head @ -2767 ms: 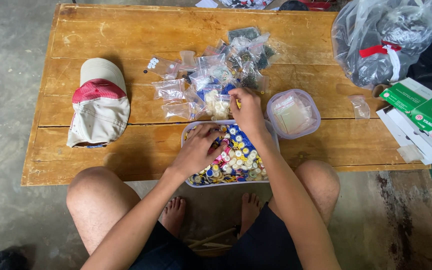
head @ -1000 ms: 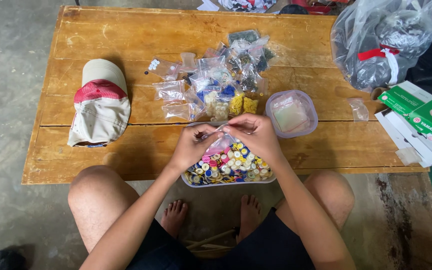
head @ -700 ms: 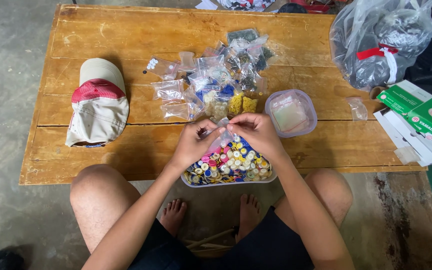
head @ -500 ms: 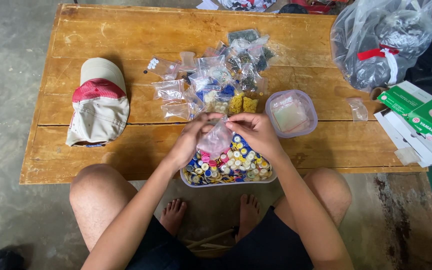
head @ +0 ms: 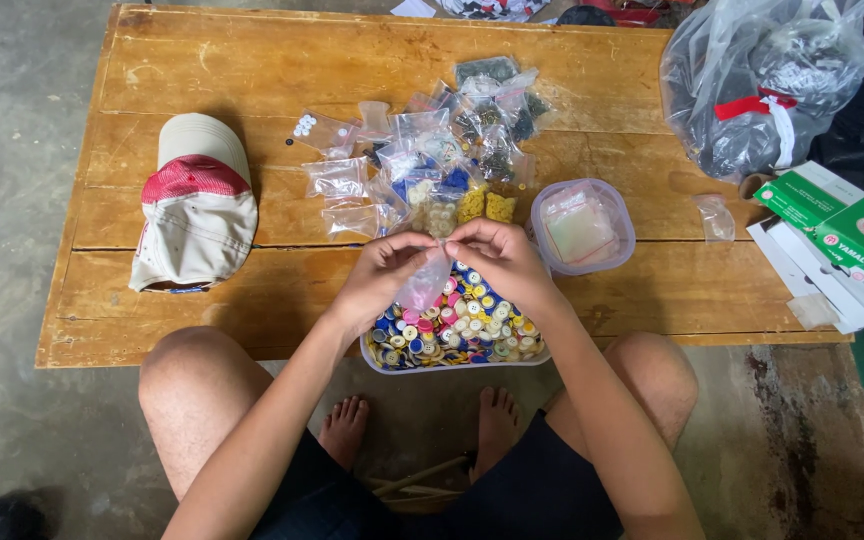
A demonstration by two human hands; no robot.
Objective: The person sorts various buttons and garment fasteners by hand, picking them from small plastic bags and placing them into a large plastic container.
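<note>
You sit at a low wooden table (head: 202,80) made of wide planks, set on a grey concrete floor (head: 12,150), with your bare knees at its near edge and your bare feet under it. A beige and red cap (head: 195,215) lies near the left edge of the tabletop. Past the middle, toward the far edge, a pile of small clear bags (head: 432,150) is spread out, some holding dark, yellow or white bits. A lidded clear tub (head: 582,226) stands right of the middle, and one more empty little bag (head: 716,216) lies near the right edge. A big grey plastic sack (head: 762,85) sits at the far right corner. Green and white boxes (head: 842,235) lie just off the right edge.

At the middle of the near edge stands a clear tray of coloured buttons (head: 457,330), partly overhanging toward your lap.

Your left hand (head: 377,280) and right hand (head: 502,260) meet just above that tray, forearms angled in from your knees. Both pinch the top edge of a small clear bag (head: 424,288) with thumb and forefinger, the other fingers curled. The bag hangs down between your hands, over the buttons. Whether it holds anything cannot be told.
</note>
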